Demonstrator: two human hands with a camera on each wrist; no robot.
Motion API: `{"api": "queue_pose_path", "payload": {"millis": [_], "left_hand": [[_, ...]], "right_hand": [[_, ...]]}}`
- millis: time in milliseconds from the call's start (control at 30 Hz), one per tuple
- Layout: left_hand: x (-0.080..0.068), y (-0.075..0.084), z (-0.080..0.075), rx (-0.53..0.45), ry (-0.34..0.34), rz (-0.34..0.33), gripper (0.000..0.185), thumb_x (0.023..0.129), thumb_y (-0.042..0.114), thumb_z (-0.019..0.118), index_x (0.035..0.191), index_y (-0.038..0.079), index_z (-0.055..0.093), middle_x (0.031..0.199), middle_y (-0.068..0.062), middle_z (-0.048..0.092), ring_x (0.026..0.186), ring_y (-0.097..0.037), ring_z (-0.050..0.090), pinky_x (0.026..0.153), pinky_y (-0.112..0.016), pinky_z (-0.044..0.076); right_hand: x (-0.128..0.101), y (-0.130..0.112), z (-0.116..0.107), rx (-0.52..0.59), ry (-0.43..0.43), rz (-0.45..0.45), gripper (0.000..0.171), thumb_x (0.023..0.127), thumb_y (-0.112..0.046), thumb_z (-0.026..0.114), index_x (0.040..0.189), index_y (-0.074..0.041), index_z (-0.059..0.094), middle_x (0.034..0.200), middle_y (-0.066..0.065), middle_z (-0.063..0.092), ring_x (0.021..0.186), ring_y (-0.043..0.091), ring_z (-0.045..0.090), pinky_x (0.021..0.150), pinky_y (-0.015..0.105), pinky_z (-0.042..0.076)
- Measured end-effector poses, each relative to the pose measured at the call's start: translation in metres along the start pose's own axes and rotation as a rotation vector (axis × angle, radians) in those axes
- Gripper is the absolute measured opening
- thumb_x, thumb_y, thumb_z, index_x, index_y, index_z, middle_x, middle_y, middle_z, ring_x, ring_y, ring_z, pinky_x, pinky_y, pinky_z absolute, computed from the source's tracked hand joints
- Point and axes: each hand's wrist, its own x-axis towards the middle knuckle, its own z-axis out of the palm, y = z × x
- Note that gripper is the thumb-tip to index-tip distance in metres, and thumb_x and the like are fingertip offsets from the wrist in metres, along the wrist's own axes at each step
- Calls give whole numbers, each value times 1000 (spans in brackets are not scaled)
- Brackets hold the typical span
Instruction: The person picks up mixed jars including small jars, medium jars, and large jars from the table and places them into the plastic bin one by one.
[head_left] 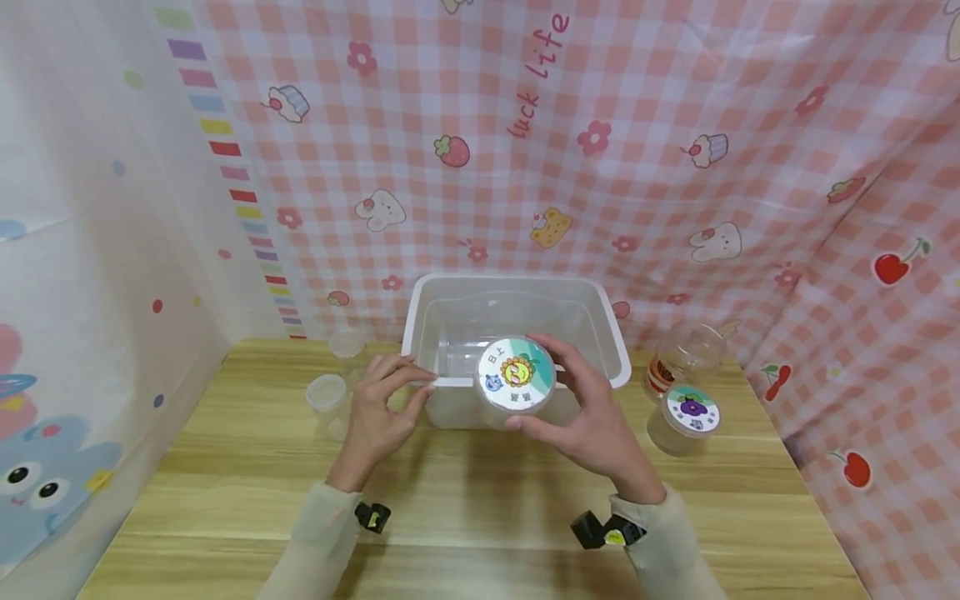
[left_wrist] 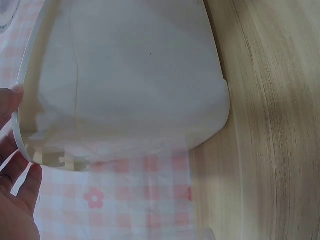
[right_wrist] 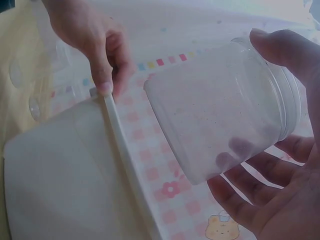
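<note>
My right hand (head_left: 585,408) grips a clear plastic jar (right_wrist: 220,110) around its side, thumb near the collar and fingers underneath. The jar's round lid (head_left: 516,373) carries a smiling sunflower print and faces up toward the head camera. It overlaps the front rim of a white plastic bin (head_left: 517,283) in the head view. At the bin's front left corner, my left hand (head_left: 386,404) pinches the rim, as the right wrist view (right_wrist: 107,55) also shows. Inside the bin lies a clear plastic container (head_left: 457,354), partly hidden behind the held jar.
On the right stand a clear jar with a purple-flower lid (head_left: 692,410) and, behind it, a clear rounded container (head_left: 693,354) with a red label. Two small clear containers with whitish tops (head_left: 327,392) stand left of the bin. A checked pink cloth (head_left: 480,200) hangs behind the wooden table (head_left: 465,517).
</note>
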Motion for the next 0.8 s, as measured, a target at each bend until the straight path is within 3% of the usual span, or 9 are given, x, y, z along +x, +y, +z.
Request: {"api": "queue_pose_path", "payload": {"millis": [233, 467, 800], "left_hand": [[1, 2, 0, -3, -7, -1, 12, 83, 8, 83, 93, 14, 80, 100, -4, 73, 115, -30, 63, 102, -42, 51], [-1, 1, 1, -13, -1, 7, 13, 83, 6, 83, 93, 14, 80, 99, -4, 74, 114, -32, 64, 101, -43, 51], [0, 0, 1, -19, 3, -1, 14, 83, 6, 83, 92, 15, 80, 99, -4, 73, 114, -30, 63, 102, -39, 51]], "right_hand": [[12, 1, -8, -54, 19, -15, 92, 73, -15, 93, 152, -22, 45, 142, -3, 60, 126, 13, 58, 106, 31, 53], [25, 2, -14, -126, 23, -13, 93, 73, -22, 94, 152, -27, 44, 142, -2, 60, 126, 14, 58, 105, 38, 54], [46, 13, -19, -261, -8, -23, 91, 74, -34, 93, 150, -16, 47, 138, 2, 61, 123, 17, 58, 104, 42, 54]]}}
